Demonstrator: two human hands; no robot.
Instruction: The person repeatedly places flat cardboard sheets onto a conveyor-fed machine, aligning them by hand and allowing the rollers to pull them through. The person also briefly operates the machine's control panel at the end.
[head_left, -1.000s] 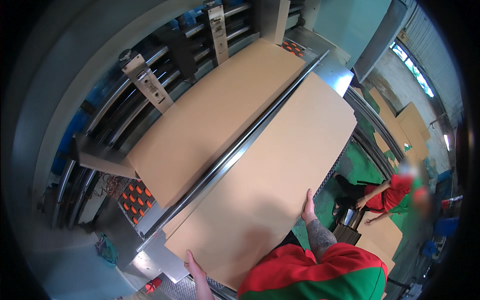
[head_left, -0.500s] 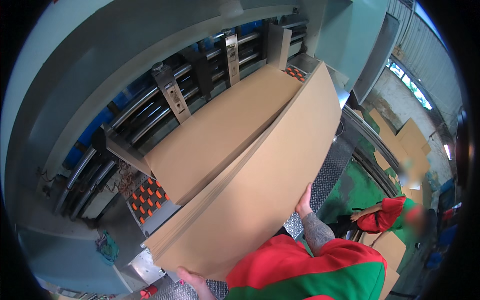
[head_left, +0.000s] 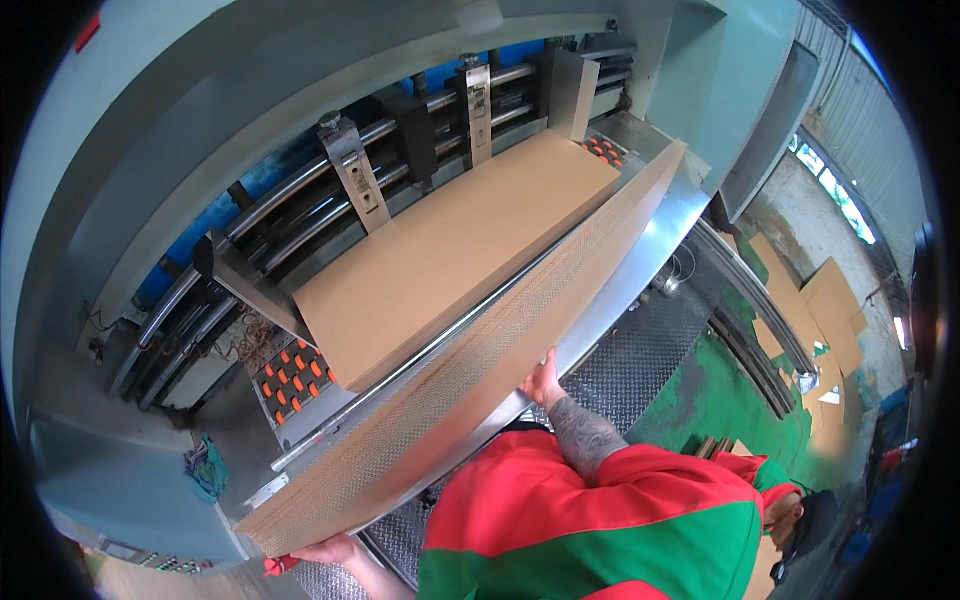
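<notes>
A stack of brown corrugated cardboard sheets is tipped up on its long side, its fluted edges facing upward. My left hand grips its near left end from below. Against its near face, right of the middle, my right hand grips it too, the thumb on the outside and some fingers hidden. Beneath the stack runs a shiny metal ledge. Just beyond lies another flat pile of cardboard in the machine feeder, apart from the held stack.
Upright metal guides and steel bars stand behind the flat pile. Orange rollers show at its left end. A teal rag lies at the left. Another person is behind me at the right. Loose cardboard lies on the green floor.
The held stack has turned from showing its broad face to showing its fluted edges, and come away from the flat pile. Both hands have shifted left; the other person has moved.
</notes>
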